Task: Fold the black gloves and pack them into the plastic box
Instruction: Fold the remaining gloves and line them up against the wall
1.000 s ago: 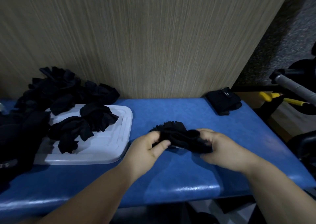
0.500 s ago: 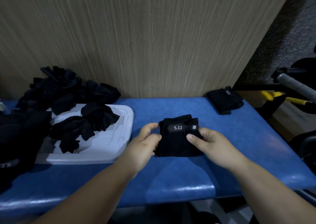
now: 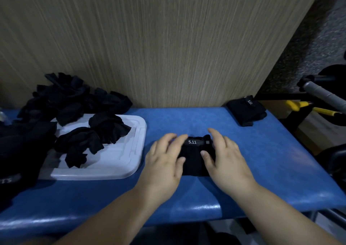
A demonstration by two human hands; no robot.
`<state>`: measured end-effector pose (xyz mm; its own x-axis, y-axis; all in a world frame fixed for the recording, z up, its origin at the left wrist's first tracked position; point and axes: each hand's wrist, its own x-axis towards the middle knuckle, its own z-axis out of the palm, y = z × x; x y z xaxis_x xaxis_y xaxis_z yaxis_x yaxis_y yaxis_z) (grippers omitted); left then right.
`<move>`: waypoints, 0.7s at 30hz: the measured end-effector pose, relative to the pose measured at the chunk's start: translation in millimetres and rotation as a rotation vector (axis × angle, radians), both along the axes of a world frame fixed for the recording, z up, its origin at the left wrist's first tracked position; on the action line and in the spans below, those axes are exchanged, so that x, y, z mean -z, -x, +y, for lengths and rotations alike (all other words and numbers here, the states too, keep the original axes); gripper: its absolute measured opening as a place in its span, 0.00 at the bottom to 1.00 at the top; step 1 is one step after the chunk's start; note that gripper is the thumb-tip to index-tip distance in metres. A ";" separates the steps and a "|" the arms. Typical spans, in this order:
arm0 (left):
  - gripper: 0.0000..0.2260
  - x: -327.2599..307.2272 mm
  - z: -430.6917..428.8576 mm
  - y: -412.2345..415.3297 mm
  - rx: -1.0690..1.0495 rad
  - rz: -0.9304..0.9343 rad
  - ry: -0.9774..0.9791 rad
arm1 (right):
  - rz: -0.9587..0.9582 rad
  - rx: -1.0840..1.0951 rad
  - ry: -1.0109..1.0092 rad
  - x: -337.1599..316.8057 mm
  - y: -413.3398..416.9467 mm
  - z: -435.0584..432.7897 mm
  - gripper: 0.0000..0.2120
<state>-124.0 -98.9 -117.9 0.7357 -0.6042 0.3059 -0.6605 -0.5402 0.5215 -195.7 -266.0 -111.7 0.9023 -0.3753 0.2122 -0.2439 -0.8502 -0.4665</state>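
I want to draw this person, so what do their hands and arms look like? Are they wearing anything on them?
Nothing is worn. The left hand and the right hand have no gloves on, and no rings show. The left forearm and the right forearm are uncovered too, with no sleeves, watch or bracelets in view.

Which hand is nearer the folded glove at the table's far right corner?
Right. The right hand presses on the 5.11 glove, in front and left of the corner glove; the left hand lies farther left, on the same 5.11 glove.
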 end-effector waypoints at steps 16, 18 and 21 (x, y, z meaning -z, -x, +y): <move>0.31 0.6 6.0 -3.5 0.162 0.072 -0.541 | 0.332 -0.225 0.073 -1.8 -4.4 -5.5 0.26; 0.31 -2.0 7.8 -3.9 0.154 0.084 -0.530 | 0.318 -0.208 0.062 -4.3 -4.2 -5.1 0.27; 0.30 -1.0 12.0 -9.2 0.071 0.111 -0.461 | 0.273 -0.130 0.086 -7.5 -4.6 -8.1 0.28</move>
